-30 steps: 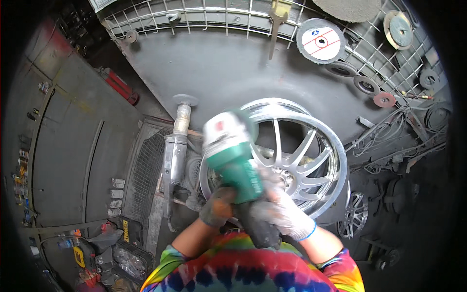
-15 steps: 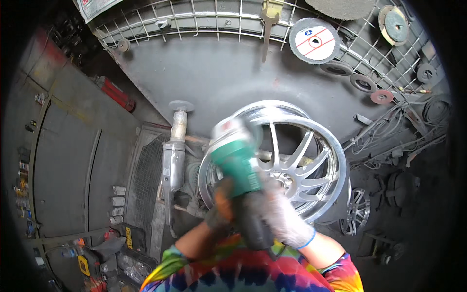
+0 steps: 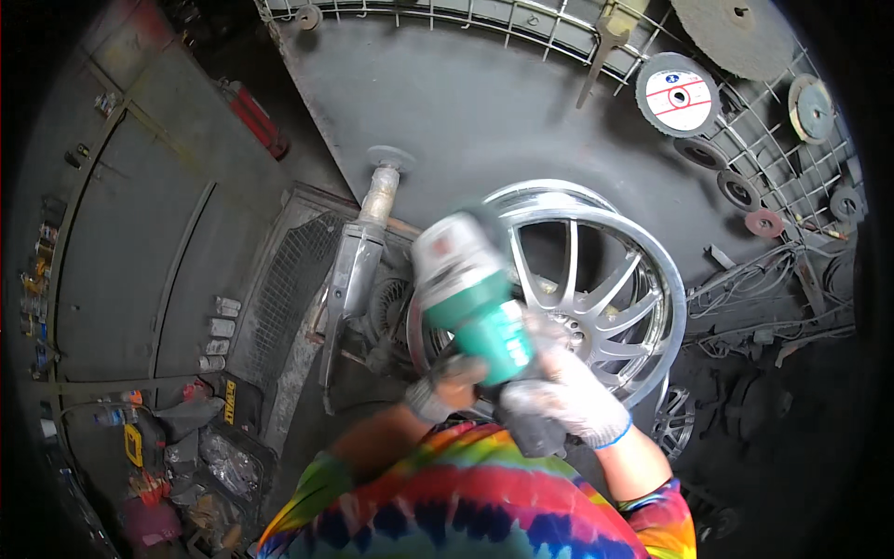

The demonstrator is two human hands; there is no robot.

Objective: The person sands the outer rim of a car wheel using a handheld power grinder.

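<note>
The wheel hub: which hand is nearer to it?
Right. The right hand, gripping the green grinder, overlaps the wheel beside its hub; the left hand sits farther left.

You see a dim, grey shop under flat light with few hard shadows. The brightest spot is the chrome wheel (image 3: 596,289), which throws small glints off its spokes and rim. Just left of the wheel, the grinder (image 3: 470,298) and both gloved hands smear with motion blur. Away from the wheel, straight edges bow and the corners fall to black.
</note>
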